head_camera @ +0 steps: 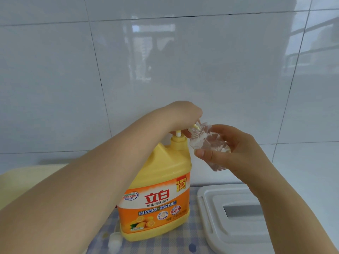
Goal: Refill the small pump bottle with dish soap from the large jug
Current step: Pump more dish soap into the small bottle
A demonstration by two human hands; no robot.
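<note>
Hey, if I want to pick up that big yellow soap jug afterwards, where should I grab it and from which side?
Probably the neck below the pump collar, from above. The yellow jug stands upright with a wide, smooth body, likely too broad for one hand's fingers. No handle shows from here, so steady the base if it feels heavy.

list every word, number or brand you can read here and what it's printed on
All of it is on the orange label of the yellow dish soap jug:
"立白" in large red characters, the brand
"新金桔洗洁精" just below it
"金桔精华 · 强效去油" on the green band
"食品用" in the red oval
"特惠装 加量120克" on the upper right corner tag
"安心洗" in the blue oval on the left; smaller lines above it are too blurred
Fine print near the hand icon is too small to read.
The clear small bottle shows no text.
</note>
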